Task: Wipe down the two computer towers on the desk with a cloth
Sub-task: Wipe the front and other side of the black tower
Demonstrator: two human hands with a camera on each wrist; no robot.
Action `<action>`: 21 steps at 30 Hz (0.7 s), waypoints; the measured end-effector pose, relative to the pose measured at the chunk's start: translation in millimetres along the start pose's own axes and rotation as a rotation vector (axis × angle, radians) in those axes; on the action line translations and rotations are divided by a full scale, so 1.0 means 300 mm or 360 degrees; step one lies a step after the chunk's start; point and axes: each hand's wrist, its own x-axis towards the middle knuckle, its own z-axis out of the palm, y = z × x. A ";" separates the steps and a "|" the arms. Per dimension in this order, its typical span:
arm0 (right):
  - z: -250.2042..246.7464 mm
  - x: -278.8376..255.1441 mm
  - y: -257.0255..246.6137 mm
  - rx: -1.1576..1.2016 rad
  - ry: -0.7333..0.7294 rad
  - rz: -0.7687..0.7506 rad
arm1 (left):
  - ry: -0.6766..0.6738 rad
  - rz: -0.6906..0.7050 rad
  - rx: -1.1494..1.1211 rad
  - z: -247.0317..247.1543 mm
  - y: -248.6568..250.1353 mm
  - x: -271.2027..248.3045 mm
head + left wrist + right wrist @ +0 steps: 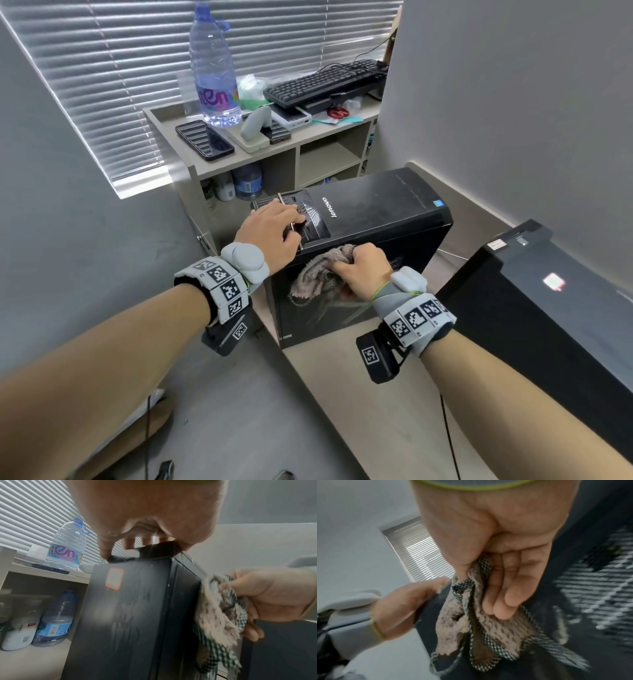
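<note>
A black Lenovo tower [376, 212] stands on the desk, and a second black tower [548, 325] stands to its right. My left hand [270, 229] lies over the top front corner of the Lenovo tower [128, 608], thumb and curled fingers [130, 543] gripping its upper edge. My right hand [363, 270] clutches a bunched beige cloth [315, 277] with a checked border and presses it against the tower's near side panel. The right wrist view shows my right hand's fingers [510, 595] folded round the cloth [471, 615], against the dark panel [573, 534].
Behind the tower, a beige shelf unit [164, 116] carries a large water bottle [214, 68], a phone [204, 140], a keyboard [325, 82] and red scissors [337, 112]. More bottles [246, 181] stand in its lower bay. A cable [448, 438] runs along the desk.
</note>
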 end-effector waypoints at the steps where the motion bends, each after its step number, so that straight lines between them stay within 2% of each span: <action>1: -0.015 0.015 0.030 0.0013 -0.0014 0.0021 | 0.0001 -0.0019 -0.0004 0.000 0.007 0.002; 5: -0.089 0.077 0.143 0.0114 0.0057 0.0127 | 0.0051 -0.0035 -0.0023 0.015 0.018 0.005; 8: -0.092 0.063 0.133 0.0221 -0.0002 0.0161 | 0.0116 -0.0062 -0.0036 0.030 0.024 -0.002; 14: 0.077 0.050 0.145 0.0407 -0.0328 0.0153 | 0.0055 -0.0092 -0.0027 0.039 0.014 -0.019; 21: 0.241 0.089 0.275 0.0307 -0.0454 0.0319 | 0.0092 -0.0128 -0.0112 0.047 0.021 -0.017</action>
